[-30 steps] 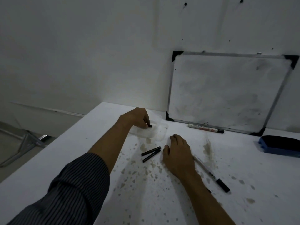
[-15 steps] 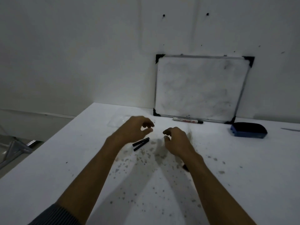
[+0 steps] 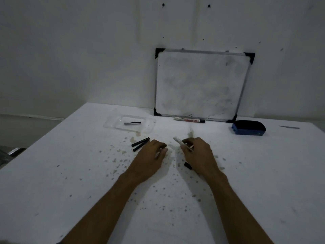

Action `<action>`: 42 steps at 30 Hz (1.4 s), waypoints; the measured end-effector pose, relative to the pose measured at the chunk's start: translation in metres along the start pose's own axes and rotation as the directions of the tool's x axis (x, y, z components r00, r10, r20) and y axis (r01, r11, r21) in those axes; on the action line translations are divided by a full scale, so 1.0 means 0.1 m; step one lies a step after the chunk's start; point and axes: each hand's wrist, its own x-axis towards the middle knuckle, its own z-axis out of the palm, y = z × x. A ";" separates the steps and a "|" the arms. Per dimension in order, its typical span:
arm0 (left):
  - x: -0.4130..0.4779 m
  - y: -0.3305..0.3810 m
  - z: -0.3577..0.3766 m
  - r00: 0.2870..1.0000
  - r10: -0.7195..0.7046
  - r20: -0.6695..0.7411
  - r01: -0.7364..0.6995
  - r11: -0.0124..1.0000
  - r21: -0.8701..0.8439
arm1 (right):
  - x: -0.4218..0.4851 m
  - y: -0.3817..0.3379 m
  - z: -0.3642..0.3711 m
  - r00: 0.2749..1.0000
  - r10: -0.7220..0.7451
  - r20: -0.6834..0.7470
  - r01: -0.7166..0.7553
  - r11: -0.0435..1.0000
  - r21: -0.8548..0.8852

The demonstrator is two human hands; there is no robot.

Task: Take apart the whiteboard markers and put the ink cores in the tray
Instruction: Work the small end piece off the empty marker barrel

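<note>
My right hand (image 3: 197,154) grips a white marker (image 3: 181,143) that slants up to the left; its black cap end (image 3: 187,165) pokes out below the hand. My left hand (image 3: 151,154) hovers just left of it with curled fingers and nothing in them. Two black marker pieces (image 3: 140,144) lie side by side on the table, left of my left hand. A clear plastic tray (image 3: 112,122) sits farther back on the left and holds a dark ink core (image 3: 132,123). Another white marker (image 3: 189,119) lies at the foot of the whiteboard.
A small whiteboard (image 3: 202,83) leans against the wall at the back. A blue eraser (image 3: 248,128) lies to its right. The white table (image 3: 70,173) is speckled with stains, and its left edge drops off to the floor.
My left hand has come back from the tray, leaving the ink core in it. My right hand has picked the white marker up off the table. The camera has tilted.
</note>
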 end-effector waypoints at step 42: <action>-0.11 -0.84 -0.87 0.908 -0.406 0.106 0.325 0.520 -0.790 | 0.18 -0.86 0.61 0.956 -0.272 0.109 0.272 0.962 0.015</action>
